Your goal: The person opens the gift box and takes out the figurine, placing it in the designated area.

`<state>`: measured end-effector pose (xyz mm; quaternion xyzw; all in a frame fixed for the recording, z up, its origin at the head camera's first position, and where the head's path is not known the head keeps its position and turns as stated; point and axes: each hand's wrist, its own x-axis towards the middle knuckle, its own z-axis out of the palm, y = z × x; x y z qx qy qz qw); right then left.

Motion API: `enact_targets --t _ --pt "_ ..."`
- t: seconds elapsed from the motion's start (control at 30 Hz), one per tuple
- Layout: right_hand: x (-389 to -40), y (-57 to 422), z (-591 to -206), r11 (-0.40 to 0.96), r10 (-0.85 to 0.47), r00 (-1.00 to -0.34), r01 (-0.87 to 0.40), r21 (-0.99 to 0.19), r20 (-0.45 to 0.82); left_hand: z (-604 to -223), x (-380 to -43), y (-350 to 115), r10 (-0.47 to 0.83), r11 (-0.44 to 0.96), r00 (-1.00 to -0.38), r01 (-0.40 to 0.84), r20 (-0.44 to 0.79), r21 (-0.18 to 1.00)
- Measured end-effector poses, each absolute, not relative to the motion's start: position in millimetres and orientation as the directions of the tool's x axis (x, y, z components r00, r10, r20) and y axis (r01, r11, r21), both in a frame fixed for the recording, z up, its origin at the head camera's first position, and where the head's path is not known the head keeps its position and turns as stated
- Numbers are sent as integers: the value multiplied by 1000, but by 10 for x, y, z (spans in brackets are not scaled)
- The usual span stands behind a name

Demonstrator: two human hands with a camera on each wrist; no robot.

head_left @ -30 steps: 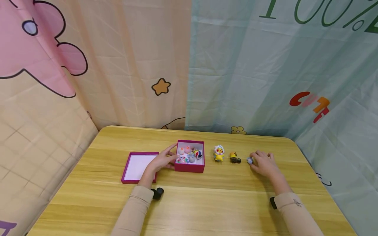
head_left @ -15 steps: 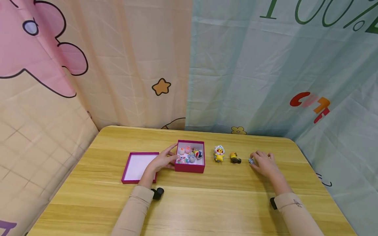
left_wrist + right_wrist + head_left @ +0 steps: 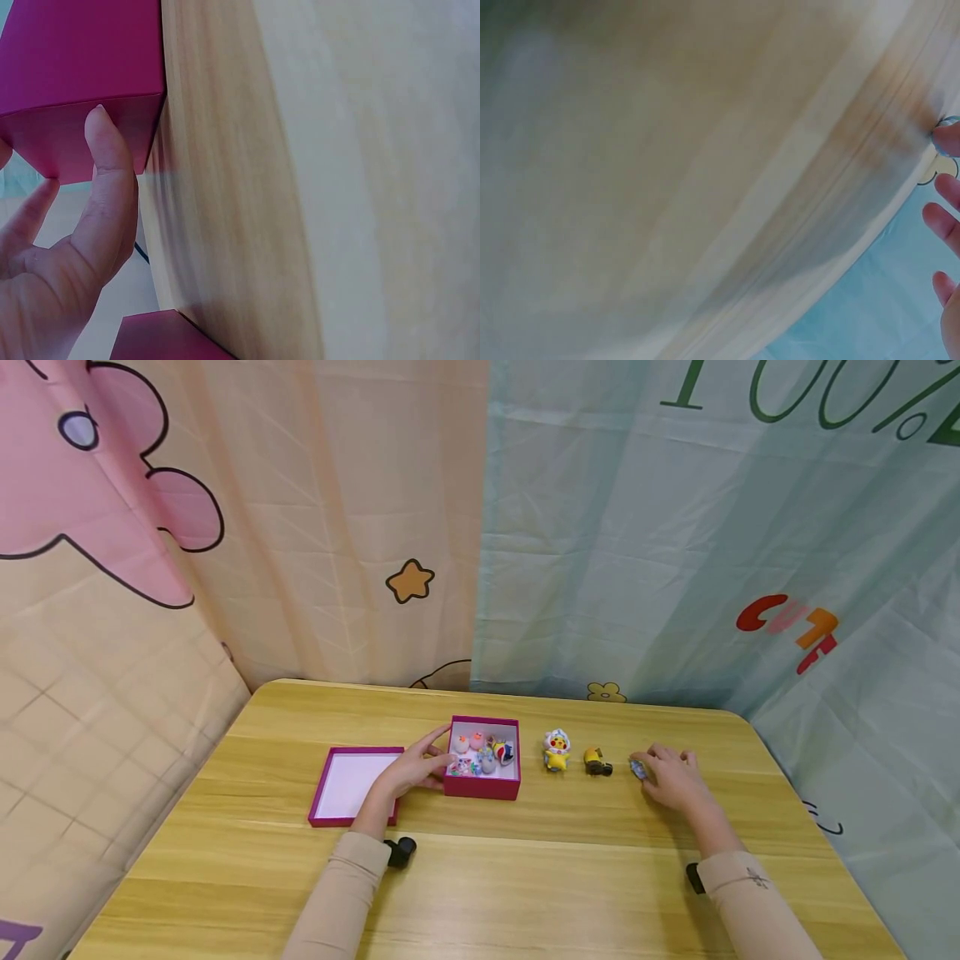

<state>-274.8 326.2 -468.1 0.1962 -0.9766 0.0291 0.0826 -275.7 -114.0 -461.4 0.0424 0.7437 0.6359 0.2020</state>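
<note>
In the head view my left hand (image 3: 416,767) rests against the left side of an open magenta box (image 3: 482,787) that holds several small toy figures (image 3: 486,762). The left wrist view shows its thumb (image 3: 105,146) laid nearly straight on the box wall, with another fingertip at the wall's far edge. My right hand (image 3: 673,777) pinches a small blue-grey toy figure (image 3: 637,769) at the tabletop, right of the other loose toys; the fingers partly cover it. In the right wrist view only a sliver of that figure shows beside the fingertips.
A yellow figure with a white hood (image 3: 557,750) and a small yellow-and-dark toy (image 3: 597,762) stand between the box and my right hand. The shallow magenta lid (image 3: 322,787) lies left of the box, partly under my left forearm. Curtains hang behind the table (image 3: 525,877).
The small blue-grey figure has turned in my right fingers, and its side faces differently now. The right fingertips have shifted slightly. My left hand and the box have stayed put.
</note>
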Motion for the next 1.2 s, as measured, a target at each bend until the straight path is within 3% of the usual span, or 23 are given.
enact_targets --t 0.7,1.2 --pt "-2776 3204 -4673 917 -393 -905 -399 -2 163 -4628 -2767 -1152 329 194 -911 -191 -247 962" --pt "-2868 2940 -4480 912 -384 -904 -403 -74 187 -4618 -2758 -1142 322 190 -915 -191 -245 963"
